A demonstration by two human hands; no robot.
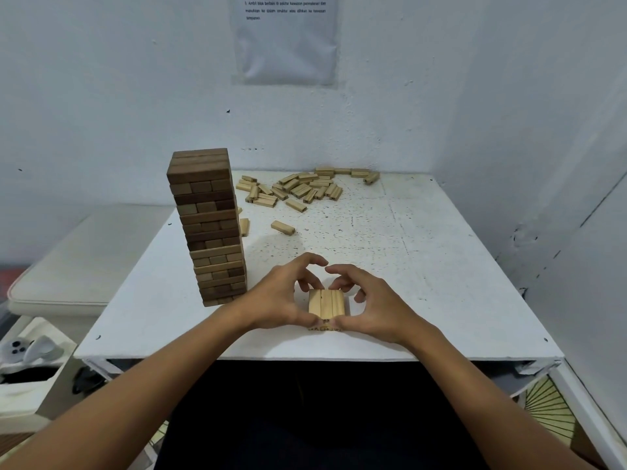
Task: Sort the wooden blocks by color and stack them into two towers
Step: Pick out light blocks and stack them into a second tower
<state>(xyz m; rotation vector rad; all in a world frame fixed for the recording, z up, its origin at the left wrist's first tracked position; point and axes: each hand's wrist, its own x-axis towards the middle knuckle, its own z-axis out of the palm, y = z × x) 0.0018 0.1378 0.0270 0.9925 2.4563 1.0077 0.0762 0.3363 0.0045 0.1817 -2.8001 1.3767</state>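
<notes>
Fingers (307,278) of left hand (278,300) and right hand (376,307) curled, squeezing light block layer (326,302) between them on counter (424,266). Dark tower (208,225) just left of fingers; loose light blocks (298,188) well beyond. Risk: uneven squeeze skews layer; left wrist bumps tower.

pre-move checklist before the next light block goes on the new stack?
1. Base layer of three light wooden blocks flush side by side: ok.
2. Left hand and right hand fingertips squaring that layer, holding no spare block: ok.
3. Layer beneath it aligned: cannot tell, only a printed edge shows at the front.
4. Supply pile of loose light wooden blocks at the far side of the white table: ok.
5. Tall dark brown block tower upright, apart from the left hand: ok, though close.
6. Lone light block lies nearest for pickup: ok.
</notes>
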